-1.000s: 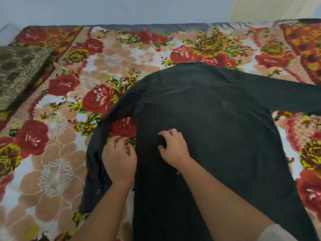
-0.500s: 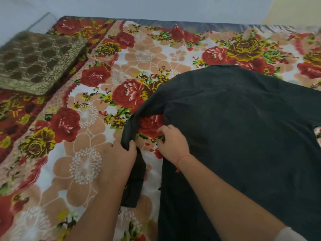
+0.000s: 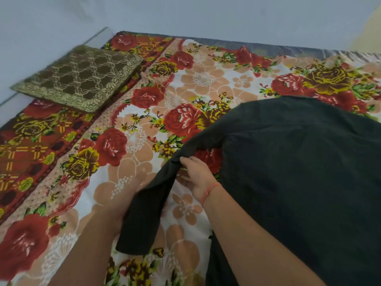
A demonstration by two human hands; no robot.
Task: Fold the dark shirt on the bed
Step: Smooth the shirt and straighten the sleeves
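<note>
The sleeve (image 3: 144, 213) of the dark shirt (image 3: 299, 182) has been pulled leftward, clear of the body, now pinched by the right hand (image 3: 198, 178)

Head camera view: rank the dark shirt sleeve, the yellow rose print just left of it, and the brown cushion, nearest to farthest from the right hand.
1. dark shirt sleeve: touching, held in the grip of the right hand.
2. yellow rose print: on the bedspread, off to the left.
3. brown cushion: farthest, at the back left corner.
</note>
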